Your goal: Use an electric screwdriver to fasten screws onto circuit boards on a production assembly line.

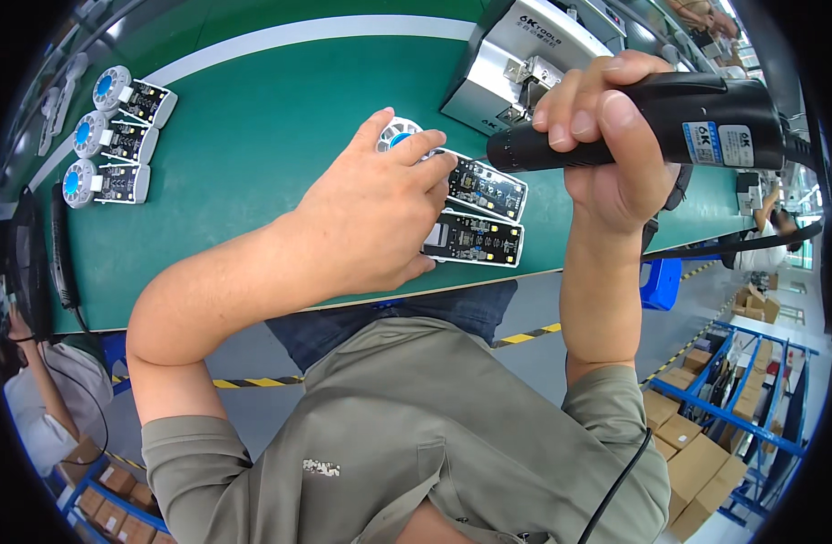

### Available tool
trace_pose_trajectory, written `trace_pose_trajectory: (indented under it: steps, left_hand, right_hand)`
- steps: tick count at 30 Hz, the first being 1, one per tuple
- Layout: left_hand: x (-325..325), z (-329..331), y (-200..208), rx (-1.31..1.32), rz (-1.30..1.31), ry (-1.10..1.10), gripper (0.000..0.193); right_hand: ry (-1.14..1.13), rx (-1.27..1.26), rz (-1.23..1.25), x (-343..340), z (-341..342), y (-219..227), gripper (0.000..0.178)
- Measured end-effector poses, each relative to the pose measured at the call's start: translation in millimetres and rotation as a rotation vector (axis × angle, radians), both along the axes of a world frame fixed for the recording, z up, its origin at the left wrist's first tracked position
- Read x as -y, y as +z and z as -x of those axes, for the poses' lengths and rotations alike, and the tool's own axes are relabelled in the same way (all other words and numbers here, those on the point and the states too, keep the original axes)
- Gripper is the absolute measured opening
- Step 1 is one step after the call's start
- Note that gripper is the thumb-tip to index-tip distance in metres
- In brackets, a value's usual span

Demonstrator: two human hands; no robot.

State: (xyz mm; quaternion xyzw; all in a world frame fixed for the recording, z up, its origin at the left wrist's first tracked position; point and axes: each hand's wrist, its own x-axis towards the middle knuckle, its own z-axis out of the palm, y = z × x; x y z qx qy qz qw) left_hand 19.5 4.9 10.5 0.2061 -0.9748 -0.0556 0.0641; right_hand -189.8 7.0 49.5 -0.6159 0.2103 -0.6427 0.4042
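Note:
My right hand (611, 136) is wrapped round a black electric screwdriver (724, 122), held nearly level over the bench. Its thin bit points left, towards a white housing with a black circuit board (486, 189) and a round, blue-centred end (399, 134). My left hand (375, 199) lies over that housing, fingers bent and gripping it near the round end. Just nearer to me lies a second housing with a circuit board (477, 239), its left end covered by my left hand. Whether the bit touches a screw is too small to tell.
Three similar housings (121, 140) stand in a column at the bench's left. Behind the screwdriver is a silver box-shaped screw feeder (525, 68). A black tool with a cable (62, 245) lies at the left edge. Boxes fill a blue rack (751, 390) at right; people work nearby.

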Motion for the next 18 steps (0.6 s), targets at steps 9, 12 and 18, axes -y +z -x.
trace_pose_trajectory:
  steps: [9, 12, 18]
  left_hand:
    - [0.8, 0.8, 0.4, 0.027, -0.017, 0.007, 0.054]
    - [2.5, 1.1, 2.0, 0.032, -0.027, 0.006, 0.054]
    - [4.6, 2.4, 3.2, 0.021, -0.031, 0.000, 0.054]
  right_hand:
    - [0.026, -0.017, -0.002, 3.7, -0.4, -7.7, 0.020]
    - [0.054, -0.016, -0.029, 6.0, -1.8, -6.1, 0.018]
    - [0.069, -0.091, -0.072, 8.5, -0.8, -5.2, 0.016]
